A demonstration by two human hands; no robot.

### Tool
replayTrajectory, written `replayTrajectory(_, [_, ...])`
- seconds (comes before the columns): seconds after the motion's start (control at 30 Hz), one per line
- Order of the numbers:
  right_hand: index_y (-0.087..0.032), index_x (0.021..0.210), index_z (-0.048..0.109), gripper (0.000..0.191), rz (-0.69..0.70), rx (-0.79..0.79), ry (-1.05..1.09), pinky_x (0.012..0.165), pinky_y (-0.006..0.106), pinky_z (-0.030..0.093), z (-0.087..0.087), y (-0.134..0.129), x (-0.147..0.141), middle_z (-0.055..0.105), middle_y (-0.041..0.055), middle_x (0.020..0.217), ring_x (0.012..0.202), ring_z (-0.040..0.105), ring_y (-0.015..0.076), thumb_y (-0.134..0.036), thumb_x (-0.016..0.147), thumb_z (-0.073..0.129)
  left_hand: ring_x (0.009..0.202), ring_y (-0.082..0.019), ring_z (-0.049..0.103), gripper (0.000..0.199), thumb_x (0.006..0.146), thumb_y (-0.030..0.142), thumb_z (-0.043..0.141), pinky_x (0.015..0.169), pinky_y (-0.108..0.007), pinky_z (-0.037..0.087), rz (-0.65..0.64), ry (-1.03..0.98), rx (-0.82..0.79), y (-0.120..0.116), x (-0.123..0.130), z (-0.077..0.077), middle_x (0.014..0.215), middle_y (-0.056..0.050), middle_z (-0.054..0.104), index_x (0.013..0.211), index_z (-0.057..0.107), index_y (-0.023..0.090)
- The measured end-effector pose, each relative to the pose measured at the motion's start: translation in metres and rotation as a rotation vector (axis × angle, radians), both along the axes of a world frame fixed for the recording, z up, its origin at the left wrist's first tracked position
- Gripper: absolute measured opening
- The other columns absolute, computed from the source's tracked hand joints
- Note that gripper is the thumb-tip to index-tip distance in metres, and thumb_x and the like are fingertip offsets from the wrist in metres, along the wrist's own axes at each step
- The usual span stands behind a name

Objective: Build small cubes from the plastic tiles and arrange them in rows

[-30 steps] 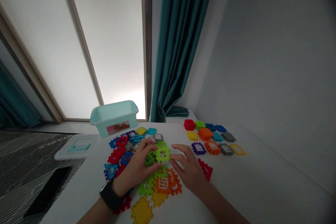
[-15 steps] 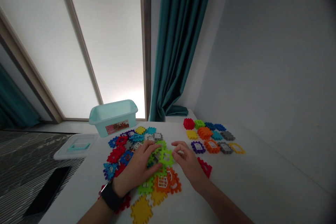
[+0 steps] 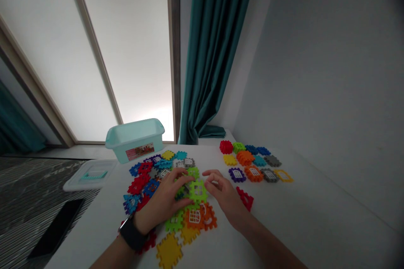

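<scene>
Spread over a pile of interlocking plastic tiles, my left hand [image 3: 170, 195] has its thumb and index finger at the left edges of a lime-green square tile [image 3: 202, 192] with an opening in its middle. It appears to hold that tile by the edges. My right hand [image 3: 222, 193] is just right of the tile, fingers loosely curled and apart, with nothing visible in them. Under and around the tile lie more green tiles [image 3: 174, 222], an orange tile with a white window grid [image 3: 193, 217] and yellow tiles [image 3: 169, 250]. My left palm hides part of the pile.
Sorted tile groups sit at the back right, including a red stack [image 3: 226, 147] and a yellow frame [image 3: 284, 175]. A red piece [image 3: 245, 199] lies beside my right wrist. At the back left stand a mint tub [image 3: 142, 138] and its lid [image 3: 90, 175]; a black phone-like slab [image 3: 57, 229] lies lower left.
The lime-green tile has shifted slightly toward me and faces the camera more squarely, with my left thumb moving along. My right hand stays beside it. The whole view has drifted slightly.
</scene>
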State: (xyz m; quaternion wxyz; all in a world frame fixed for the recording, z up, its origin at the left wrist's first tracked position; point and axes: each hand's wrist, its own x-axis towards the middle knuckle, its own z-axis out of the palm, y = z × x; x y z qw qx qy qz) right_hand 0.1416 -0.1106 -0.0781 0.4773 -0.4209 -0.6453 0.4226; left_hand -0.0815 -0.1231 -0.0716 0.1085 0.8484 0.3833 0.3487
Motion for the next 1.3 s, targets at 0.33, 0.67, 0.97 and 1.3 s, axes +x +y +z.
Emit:
replayTrajectory(0.33, [-0.02,0.072,0.058,0.033,0.041,0.0,0.009,0.078,0.033,0.055,0.002,0.0,0.001,0.064,0.0084,0.114,0.096,0.065,0.023,-0.046,0.093,0.058,0.123,-0.028,0.055,0.044,0.084,0.023,0.077,0.107,-0.045,0.048,-0.036,-0.087,-0.076,-0.002,0.001,0.004,0.13,-0.009,0.052,0.124,0.06,0.028])
replayTrajectory(0.67, [-0.023,0.082,0.062,0.015,-0.136,0.389,-0.254,0.098,0.043,0.045,0.0,0.001,0.003,0.064,0.0078,0.107,0.11,0.058,0.0258,-0.03,0.095,0.057,0.115,-0.027,0.058,0.044,0.082,0.027,0.079,0.1,-0.042,0.05,-0.009,-0.04,-0.086,-0.001,0.005,0.001,0.125,-0.008,0.058,0.121,0.059,0.025])
replayTrajectory(0.97, [-0.023,0.096,0.06,0.01,-0.075,0.68,-0.36,0.089,0.04,0.05,-0.006,-0.003,0.002,0.064,0.0066,0.099,0.101,0.06,0.0232,-0.018,0.099,0.052,0.096,-0.02,0.062,0.008,0.096,0.023,0.057,0.087,-0.033,0.051,-0.003,-0.201,-0.042,0.001,0.004,0.007,0.102,-0.006,0.062,0.093,0.064,0.021])
replayTrajectory(1.3, [-0.021,0.099,0.06,0.013,-0.115,0.959,-0.484,0.098,0.045,0.049,0.001,-0.004,0.005,0.068,0.0054,0.093,0.101,0.064,0.0214,-0.012,0.1,0.05,0.093,-0.023,0.062,0.016,0.094,0.03,0.055,0.085,-0.036,0.049,0.006,-0.207,-0.245,-0.003,0.005,0.015,0.098,-0.005,0.065,0.104,0.063,0.02])
